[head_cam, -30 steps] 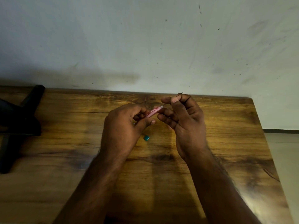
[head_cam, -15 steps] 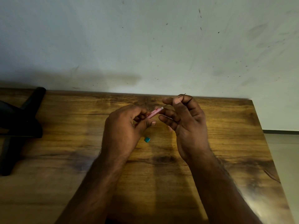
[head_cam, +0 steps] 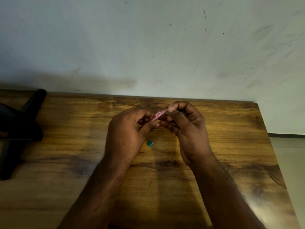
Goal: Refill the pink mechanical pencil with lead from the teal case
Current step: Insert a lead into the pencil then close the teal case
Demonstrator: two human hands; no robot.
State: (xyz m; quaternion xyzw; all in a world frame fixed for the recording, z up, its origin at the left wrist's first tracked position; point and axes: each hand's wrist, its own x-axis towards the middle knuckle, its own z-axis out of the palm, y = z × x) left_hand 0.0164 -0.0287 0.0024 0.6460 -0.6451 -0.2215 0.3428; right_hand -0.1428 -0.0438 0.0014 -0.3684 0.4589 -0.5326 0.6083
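Note:
My left hand (head_cam: 127,131) is closed around the pink mechanical pencil (head_cam: 158,115), which points up and to the right; most of its barrel is hidden in my fist. My right hand (head_cam: 186,124) pinches thumb and forefinger at the pencil's upper end, where a thin dark lead (head_cam: 173,105) barely shows at the fingertips. A small teal piece (head_cam: 149,143) lies on the table below and between my hands; the rest of the teal case is hidden or out of sight.
The wooden table (head_cam: 231,146) ends at a wall behind and has its right edge near the floor. A black stand (head_cam: 21,128) sits at the far left of the table.
My right hand's fingertips have closed in onto the pencil's upper end, and the lead that stuck out above my forefinger now shows much less. My left hand has held still.

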